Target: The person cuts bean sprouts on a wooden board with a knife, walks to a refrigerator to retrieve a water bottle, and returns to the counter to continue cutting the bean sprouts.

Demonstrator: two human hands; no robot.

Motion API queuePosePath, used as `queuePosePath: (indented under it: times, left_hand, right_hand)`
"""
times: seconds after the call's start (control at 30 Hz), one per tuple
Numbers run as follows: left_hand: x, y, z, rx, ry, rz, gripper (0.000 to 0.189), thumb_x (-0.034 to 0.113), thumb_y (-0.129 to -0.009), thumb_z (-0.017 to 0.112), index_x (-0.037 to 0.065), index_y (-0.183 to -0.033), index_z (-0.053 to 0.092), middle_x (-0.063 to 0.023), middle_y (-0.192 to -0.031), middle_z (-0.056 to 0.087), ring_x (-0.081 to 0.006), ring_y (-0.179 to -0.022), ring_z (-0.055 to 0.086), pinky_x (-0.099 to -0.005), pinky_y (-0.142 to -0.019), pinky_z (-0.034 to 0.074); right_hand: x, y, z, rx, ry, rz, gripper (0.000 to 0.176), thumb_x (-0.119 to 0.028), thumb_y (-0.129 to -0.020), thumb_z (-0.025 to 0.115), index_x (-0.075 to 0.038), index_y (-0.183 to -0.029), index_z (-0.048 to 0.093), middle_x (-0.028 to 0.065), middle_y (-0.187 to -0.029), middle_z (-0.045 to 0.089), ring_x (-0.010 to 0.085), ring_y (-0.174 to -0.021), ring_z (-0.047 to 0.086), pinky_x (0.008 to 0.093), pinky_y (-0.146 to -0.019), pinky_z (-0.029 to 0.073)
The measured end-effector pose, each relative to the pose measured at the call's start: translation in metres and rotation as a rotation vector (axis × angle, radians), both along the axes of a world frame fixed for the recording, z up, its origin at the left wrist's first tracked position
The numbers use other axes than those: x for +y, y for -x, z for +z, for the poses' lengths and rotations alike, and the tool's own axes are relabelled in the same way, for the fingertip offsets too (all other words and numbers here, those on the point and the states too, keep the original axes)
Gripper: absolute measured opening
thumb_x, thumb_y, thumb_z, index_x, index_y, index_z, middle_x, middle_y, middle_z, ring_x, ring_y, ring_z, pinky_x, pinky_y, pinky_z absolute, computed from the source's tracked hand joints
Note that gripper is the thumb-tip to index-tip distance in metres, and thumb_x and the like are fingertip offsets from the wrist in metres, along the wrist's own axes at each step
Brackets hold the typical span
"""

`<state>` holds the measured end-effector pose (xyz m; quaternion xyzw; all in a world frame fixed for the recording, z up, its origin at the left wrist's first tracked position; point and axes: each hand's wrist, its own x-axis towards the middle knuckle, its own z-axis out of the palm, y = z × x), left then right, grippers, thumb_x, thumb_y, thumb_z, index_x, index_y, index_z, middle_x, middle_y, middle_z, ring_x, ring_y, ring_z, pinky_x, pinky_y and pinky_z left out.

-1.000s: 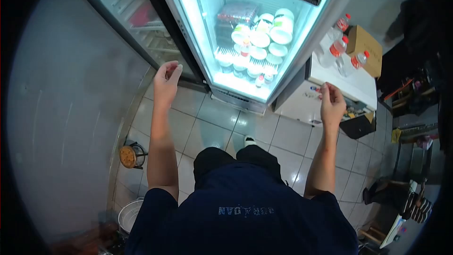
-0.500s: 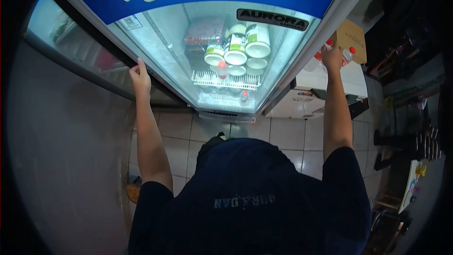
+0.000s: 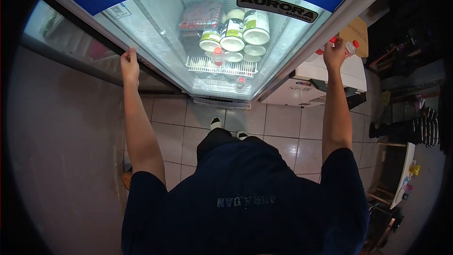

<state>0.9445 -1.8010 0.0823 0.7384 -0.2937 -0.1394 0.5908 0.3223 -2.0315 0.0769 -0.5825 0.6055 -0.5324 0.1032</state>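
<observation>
A glass-fronted fridge (image 3: 165, 59) stands before me, with a blue printed header and an Aurora sticker (image 3: 277, 8). My left hand (image 3: 130, 64) has its fingers curled at the left edge of the fridge door. On the right, my right hand (image 3: 334, 55) is closed around the top of a red-capped bottle (image 3: 321, 50), partly hidden by the fingers. Another clear bottle (image 3: 350, 48) with a red cap is right beside that hand. Behind the glass are white-and-green tubs (image 3: 256, 27), a red-capped bottle (image 3: 217, 56) and a packed red bundle (image 3: 202, 15).
A white cabinet (image 3: 351, 76) stands right of the fridge, with a cardboard box (image 3: 355, 33) at its back. Another glass-doored unit (image 3: 71, 38) is on the left. At far right, a person in striped clothing (image 3: 427, 128) is near a small table (image 3: 404, 174). The floor is tiled (image 3: 282, 122).
My left hand has shifted left and closed at the door edge. My right hand stays by the bottles. The view has tilted, bringing my shoes into sight.
</observation>
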Motion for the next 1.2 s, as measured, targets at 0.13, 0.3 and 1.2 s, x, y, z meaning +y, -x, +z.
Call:
queuePosePath:
  times: [0.13,0.3,1.2]
  left_hand:
    - [0.002,-0.005,-0.001,-0.001,-0.017,-0.008,0.063,0.054,-0.095,0.060,-0.003,-0.117,0.053,-0.0062,-0.102,0.057,-0.0151,-0.095,0.052,-0.0285,-0.089,0.043]
    - [-0.001,-0.017,-0.008,-0.004,-0.032,-0.055,0.069,0.058,-0.092,0.061,-0.004,-0.119,0.052,-0.0090,-0.106,0.059,-0.0162,-0.100,0.053,-0.0292,-0.092,0.043]
    - [0.262,0.072,0.036,-0.048,-0.014,-0.667,0.066,0.030,-0.087,0.078,-0.012,-0.129,0.051,-0.0039,-0.074,0.062,-0.0086,-0.074,0.062,-0.0220,-0.069,0.047]
  right_hand:
    - [0.049,-0.003,0.044,0.011,-0.049,0.045,0.047,-0.028,-0.086,0.077,0.002,-0.115,0.055,0.0164,-0.111,0.070,0.0164,-0.087,0.068,0.0289,-0.082,0.052]
    - [0.110,0.004,0.078,-0.234,0.075,0.322,0.041,-0.017,-0.089,0.075,0.002,-0.117,0.052,0.0134,-0.111,0.069,0.0108,-0.083,0.064,0.0234,-0.078,0.050]
    - [0.519,-0.109,0.123,-0.417,-0.065,0.432,0.045,-0.001,-0.087,0.072,0.009,-0.127,0.054,0.0164,-0.117,0.066,0.0178,-0.110,0.063,0.0284,-0.094,0.051]
